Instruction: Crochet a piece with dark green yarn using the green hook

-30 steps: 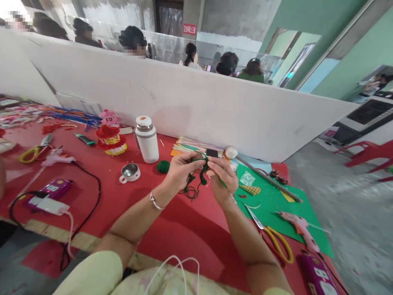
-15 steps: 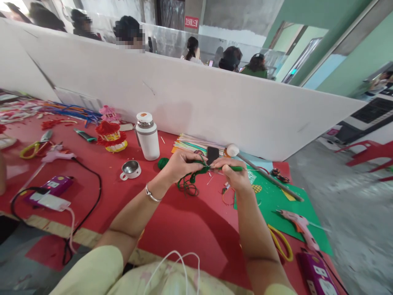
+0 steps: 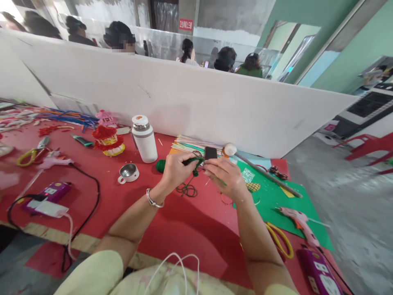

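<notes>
One dark green fuzzy pipe-cleaner piece is pinched between both hands above the red felt-covered table, approx. mid-frame. The left hand is closed on its left end; the right hand is closed on its right end, fingers curled. A tangle of green wire hangs beneath, w/ a white insulated flask and small steel cup to the left.

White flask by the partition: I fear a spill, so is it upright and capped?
Upright and capped: the flask stands on its base, lid on top.
</notes>
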The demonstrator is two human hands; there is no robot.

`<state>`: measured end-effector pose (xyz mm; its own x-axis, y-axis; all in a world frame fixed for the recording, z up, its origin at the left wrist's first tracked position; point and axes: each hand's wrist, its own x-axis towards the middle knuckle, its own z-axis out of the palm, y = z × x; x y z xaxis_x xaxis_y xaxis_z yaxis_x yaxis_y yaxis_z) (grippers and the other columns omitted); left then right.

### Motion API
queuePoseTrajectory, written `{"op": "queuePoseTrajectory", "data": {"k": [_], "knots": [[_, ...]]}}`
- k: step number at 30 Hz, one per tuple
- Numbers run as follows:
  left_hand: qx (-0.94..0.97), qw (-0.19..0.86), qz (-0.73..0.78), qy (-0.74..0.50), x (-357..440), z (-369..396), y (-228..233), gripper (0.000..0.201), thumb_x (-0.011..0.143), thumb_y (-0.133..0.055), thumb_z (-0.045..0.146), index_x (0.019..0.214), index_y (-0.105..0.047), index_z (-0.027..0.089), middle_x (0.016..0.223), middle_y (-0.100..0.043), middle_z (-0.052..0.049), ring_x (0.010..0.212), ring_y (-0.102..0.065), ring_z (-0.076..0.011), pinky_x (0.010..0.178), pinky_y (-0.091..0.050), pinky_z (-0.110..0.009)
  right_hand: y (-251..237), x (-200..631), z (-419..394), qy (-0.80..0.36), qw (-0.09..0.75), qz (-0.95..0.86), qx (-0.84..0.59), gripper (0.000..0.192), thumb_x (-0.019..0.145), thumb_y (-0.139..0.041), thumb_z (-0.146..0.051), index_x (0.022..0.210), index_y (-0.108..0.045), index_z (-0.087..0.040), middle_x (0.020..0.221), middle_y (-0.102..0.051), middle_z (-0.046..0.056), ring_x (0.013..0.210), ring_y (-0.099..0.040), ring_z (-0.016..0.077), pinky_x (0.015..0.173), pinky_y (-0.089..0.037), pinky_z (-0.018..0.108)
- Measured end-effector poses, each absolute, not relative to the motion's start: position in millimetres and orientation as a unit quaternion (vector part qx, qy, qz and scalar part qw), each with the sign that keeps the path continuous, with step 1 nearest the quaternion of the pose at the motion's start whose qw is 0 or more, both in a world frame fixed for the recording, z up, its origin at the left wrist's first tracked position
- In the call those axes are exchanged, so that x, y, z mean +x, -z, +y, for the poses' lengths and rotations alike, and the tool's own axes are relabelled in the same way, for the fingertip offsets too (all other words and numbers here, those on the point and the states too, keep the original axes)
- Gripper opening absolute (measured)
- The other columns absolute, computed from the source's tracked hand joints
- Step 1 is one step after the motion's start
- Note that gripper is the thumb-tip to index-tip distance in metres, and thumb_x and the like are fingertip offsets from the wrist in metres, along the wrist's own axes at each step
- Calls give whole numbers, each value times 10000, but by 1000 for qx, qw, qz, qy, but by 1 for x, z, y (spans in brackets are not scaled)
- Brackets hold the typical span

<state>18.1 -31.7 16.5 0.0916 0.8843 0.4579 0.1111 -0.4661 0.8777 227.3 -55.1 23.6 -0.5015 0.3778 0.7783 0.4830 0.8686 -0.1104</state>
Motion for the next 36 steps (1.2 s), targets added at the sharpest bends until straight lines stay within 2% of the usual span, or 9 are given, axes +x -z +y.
{"op": "queuePoseTrajectory", "data": {"k": [4,7,12,16,20,27,31,33,36], "knots": [[512,580,335,-539,17,-29,-23,209,664,-869,264,838,-823,158,760,-745,-42,610,-603,-108,560,-452,-215,-6,217,-55,163,455,-841,-244,464,891,-753,-135,1331,-658,-246,1200,-758,123,1093,-714,256,939,-626,437],[447,691,309,-476,13,-30,-30,262,592,-902,243,823,-823,145,664,-693,-21,487,-482,-52,445,-311,-194,-1,217,-53,152,506,-820,-221,531,868,-779,-127,1354,-655,-303,1173,-767,87,1071,-724,246,902,-640,422],[496,708,288,-411,3,-26,-34,261,575,-864,195,828,-833,138,603,-671,-19,485,-472,-60,467,-324,-216,-14,226,-50,-40,498,-847,-181,355,913,-752,-257,1253,-721,-352,1134,-784,48,1034,-740,239,872,-633,426],[589,594,324,-441,-1,-20,-32,170,597,-804,173,764,-828,147,693,-723,-39,604,-588,-114,572,-433,-237,-30,228,-59,-79,436,-865,-234,246,943,-711,-252,1181,-752,-303,1154,-792,70,1043,-740,230,903,-603,406],[665,525,338,-409,-3,-22,-31,120,637,-709,124,702,-808,141,641,-688,-19,614,-583,-115,593,-421,-232,-36,230,-66,-165,420,-852,-265,158,965,-670,-255,1073,-786,-255,1053,-813,76,988,-753,219,868,-597,368],[531,715,251,-378,8,-28,-26,153,595,-811,177,742,-807,137,618,-674,-28,512,-528,-86,494,-383,-216,4,218,-44,-477,572,-644,-177,338,968,-614,-543,885,-808,-278,804,-755,38,696,-703,175,581,-568,300],[483,668,274,-496,20,-29,-25,169,578,-875,183,710,-782,133,647,-678,-15,520,-529,-61,483,-399,-182,15,207,-43,-275,625,-685,-253,204,903,-747,-438,1049,-822,-317,1050,-735,68,890,-708,205,722,-606,356],[472,663,283,-508,23,-30,-25,203,591,-892,205,752,-793,132,628,-665,-7,504,-521,-56,467,-400,-177,14,206,-49,-171,620,-711,-283,241,894,-771,-353,1133,-803,-359,1132,-736,70,1020,-704,241,818,-610,398],[454,683,272,-504,25,-33,-25,239,606,-918,244,789,-808,135,634,-671,-11,521,-550,-65,488,-440,-182,10,209,-54,-105,618,-726,-284,318,909,-754,-291,1207,-768,-400,1144,-759,56,1006,-722,245,817,-618,405]]}}
